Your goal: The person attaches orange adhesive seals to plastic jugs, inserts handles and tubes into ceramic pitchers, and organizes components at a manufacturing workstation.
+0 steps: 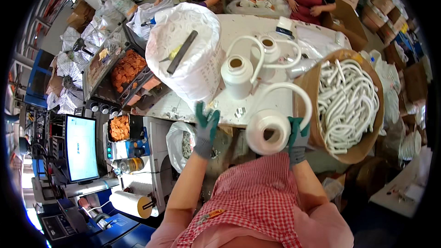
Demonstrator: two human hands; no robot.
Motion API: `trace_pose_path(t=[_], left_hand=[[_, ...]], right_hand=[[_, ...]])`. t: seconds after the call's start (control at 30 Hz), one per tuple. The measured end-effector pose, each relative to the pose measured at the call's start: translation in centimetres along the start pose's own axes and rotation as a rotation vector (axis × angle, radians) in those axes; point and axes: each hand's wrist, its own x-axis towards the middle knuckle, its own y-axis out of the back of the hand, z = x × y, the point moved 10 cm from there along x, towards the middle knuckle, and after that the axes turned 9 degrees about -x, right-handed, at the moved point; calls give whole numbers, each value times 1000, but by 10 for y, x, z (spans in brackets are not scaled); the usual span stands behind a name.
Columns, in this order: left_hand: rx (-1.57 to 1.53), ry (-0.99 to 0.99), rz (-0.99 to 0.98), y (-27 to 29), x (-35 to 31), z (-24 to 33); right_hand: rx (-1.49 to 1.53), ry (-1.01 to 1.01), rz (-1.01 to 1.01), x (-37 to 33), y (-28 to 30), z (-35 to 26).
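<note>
My right hand (297, 140), in a grey and green glove, is closed at the side of a white plastic bottle (257, 133), where its long curved tube comes down. The bottle's round mouth faces up toward me, over the table's near edge. My left hand (206, 129), gloved alike, is open with fingers apart and holds nothing. It hovers at the table edge, just below a tall white sack (197, 73). Two more white bottles, one nearer (238, 82) and one behind it (268, 55), stand upright on the table, each with a curved tube.
A carton (308, 96) full of white curved tubes (349, 105) stands at right. A dark flat bar (183, 51) lies on the sack. Left are bins of orange discs (128, 69) and a monitor (81, 147). Two people work across the table (275, 92). A plastic-lined bag (177, 144) sits below.
</note>
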Motion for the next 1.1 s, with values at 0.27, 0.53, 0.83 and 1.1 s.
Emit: trace_pose_path(t=[0.27,0.53,0.83,1.1], left_hand=[[220,31,285,-7,220,-212],[85,-250,198,-87,330,-202],[693,-150,-164,-81,124,-69],[1815,-784,1499,412,-435,305]], right_hand=[[50,-111,469,153,-2,149],[19,-39,506,262,-60,141],[315,-264,255,245,-114,144],[-179,-983,-547,-67,-140,272]])
